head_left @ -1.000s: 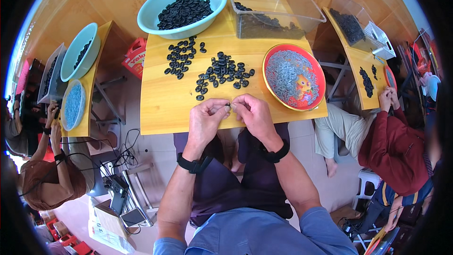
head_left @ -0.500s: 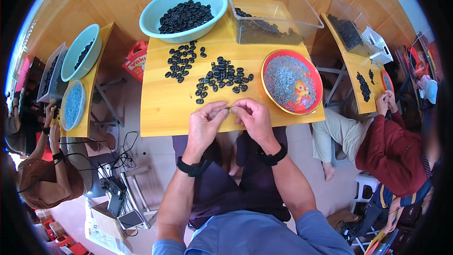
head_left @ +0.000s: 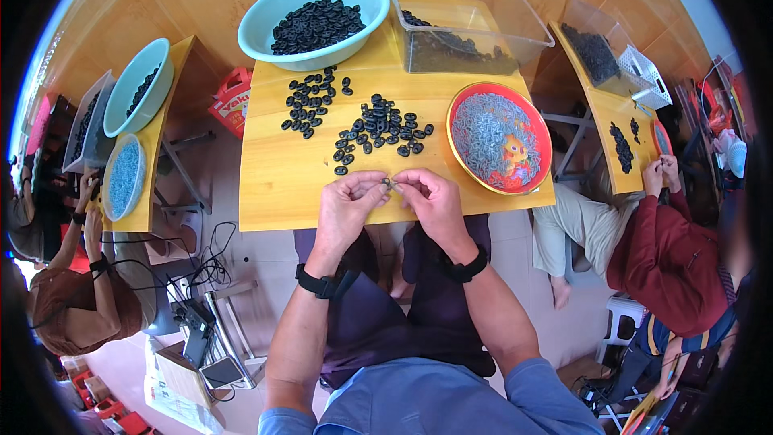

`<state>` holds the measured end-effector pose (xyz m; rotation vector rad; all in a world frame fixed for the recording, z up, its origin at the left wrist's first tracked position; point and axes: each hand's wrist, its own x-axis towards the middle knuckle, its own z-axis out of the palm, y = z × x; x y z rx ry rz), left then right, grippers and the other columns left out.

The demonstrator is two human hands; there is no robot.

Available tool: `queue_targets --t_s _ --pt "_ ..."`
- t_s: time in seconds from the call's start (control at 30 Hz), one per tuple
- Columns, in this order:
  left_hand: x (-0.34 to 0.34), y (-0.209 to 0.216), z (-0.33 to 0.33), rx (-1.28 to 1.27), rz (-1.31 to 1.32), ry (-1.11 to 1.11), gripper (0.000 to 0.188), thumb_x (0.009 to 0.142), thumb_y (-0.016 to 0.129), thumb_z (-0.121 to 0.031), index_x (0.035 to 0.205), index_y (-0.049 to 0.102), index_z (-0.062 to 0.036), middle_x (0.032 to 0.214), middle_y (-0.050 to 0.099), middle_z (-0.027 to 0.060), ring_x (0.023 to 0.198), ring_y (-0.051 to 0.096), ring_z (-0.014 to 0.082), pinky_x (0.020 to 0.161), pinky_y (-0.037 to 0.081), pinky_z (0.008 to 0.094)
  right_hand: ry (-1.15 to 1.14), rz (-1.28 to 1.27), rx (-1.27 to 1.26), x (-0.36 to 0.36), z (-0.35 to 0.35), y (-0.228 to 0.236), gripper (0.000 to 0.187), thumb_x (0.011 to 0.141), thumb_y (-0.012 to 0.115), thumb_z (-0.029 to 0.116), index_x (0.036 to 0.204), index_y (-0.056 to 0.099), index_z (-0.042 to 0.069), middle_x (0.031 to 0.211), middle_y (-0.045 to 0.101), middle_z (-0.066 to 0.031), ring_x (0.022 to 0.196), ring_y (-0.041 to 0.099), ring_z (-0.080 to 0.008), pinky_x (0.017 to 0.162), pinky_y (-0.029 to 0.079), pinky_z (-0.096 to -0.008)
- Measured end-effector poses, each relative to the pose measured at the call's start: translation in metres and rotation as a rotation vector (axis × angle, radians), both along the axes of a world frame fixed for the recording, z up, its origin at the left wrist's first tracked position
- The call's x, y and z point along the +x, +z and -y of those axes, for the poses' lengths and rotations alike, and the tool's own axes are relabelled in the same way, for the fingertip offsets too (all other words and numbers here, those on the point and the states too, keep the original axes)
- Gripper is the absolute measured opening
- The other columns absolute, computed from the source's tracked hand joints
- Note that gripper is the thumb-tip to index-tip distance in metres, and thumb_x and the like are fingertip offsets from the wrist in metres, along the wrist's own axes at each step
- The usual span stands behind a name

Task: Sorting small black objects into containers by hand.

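Note:
Over the table's near edge my left hand (head_left: 348, 203) pinches a small black oval piece (head_left: 386, 183) between thumb and fingertips. My right hand (head_left: 435, 200) meets it there, thumb and finger closed at the piece's right side; whatever sits in that pinch is too small to name. Just beyond my fingers lies a loose pile of black two-holed oval pieces (head_left: 377, 118), with a second group (head_left: 306, 105) farther left. To the right of my hands, a red round tray (head_left: 545, 141) with a yellow rim holds many tiny grey metal-looking parts (head_left: 483, 125).
At the back of the yellow table (head_left: 274, 185) stand a pale green basin (head_left: 250, 28) of black pieces and a clear plastic bin (head_left: 459, 63). People work at side tables left and right (head_left: 616, 165). Black cables (head_left: 213, 262) hang at lower left.
Both hands stay almost in place. The black piece between my fingertips has turned so that more of it shows, and my left wrist has shifted slightly left.

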<state>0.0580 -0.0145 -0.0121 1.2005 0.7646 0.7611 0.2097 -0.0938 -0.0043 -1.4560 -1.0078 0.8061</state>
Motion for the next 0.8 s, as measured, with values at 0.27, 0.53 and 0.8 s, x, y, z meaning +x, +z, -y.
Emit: queue_targets --t_s 0.27,0.53,0.8 --pt "-0.0008 0.0015 0.0006 0.019 -0.043 0.008 0.02 0.09 0.07 0.001 0.109 0.067 0.0065 0.089 0.073 0.0091 0.079 0.07 0.0116 0.073 0.057 0.0231 0.024 0.005 -0.008 0.0022 -0.0004 -0.0026 0.01 0.09 0.067 0.002 0.098 0.07 -0.003 0.08 0.07 -0.0039 0.065 0.061 -0.0058 0.059 0.049 -0.0227" --pt "0.0 0.0018 0.0012 0.077 -0.142 0.015 0.018 0.089 0.071 0.001 0.105 0.069 0.006 0.086 0.073 0.0077 0.077 0.069 0.0103 0.073 0.056 0.0228 0.043 0.053 -0.022 0.0049 0.0002 -0.0049 0.01 0.091 0.066 0.003 0.098 0.069 -0.003 0.077 0.069 -0.0044 0.063 0.059 -0.0062 0.057 0.048 -0.0234" --pt "0.0032 0.0043 0.0083 0.158 -0.209 0.1 0.016 0.087 0.072 -0.004 0.101 0.073 0.0045 0.082 0.073 0.0048 0.073 0.065 0.0066 0.069 0.053 0.023 0.036 0.114 -0.004 0.0002 -0.0029 -0.0051 0.009 0.092 0.065 0.005 0.096 0.066 -0.003 0.073 0.065 -0.0041 0.062 0.057 -0.0077 0.057 0.046 -0.0248"
